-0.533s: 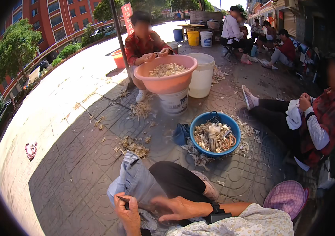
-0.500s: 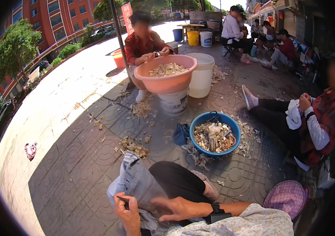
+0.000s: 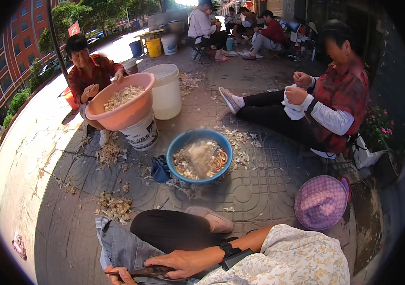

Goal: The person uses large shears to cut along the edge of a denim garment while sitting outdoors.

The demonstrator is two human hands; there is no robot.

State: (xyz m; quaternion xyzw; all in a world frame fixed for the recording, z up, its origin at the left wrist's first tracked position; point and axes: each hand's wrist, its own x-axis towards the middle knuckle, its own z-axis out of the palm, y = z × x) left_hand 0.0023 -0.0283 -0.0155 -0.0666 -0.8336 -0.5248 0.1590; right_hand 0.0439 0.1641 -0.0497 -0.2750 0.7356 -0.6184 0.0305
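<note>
The dark tool (image 3: 142,272) was over the lap, near the view's bottom edge. The left hand (image 3: 125,277) gripped one end. The right hand (image 3: 183,264) lay over the other; I couldn't tell if it gripped. Cloth (image 3: 125,249) lay just past them. Paving (image 3: 259,192) spread between the blue tub (image 3: 203,180) and the hat (image 3: 320,202).

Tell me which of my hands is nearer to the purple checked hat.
Right. Your right hand is left of the purple checked hat and lower in the picture; your left hand is farther left, beyond the right one.
</note>
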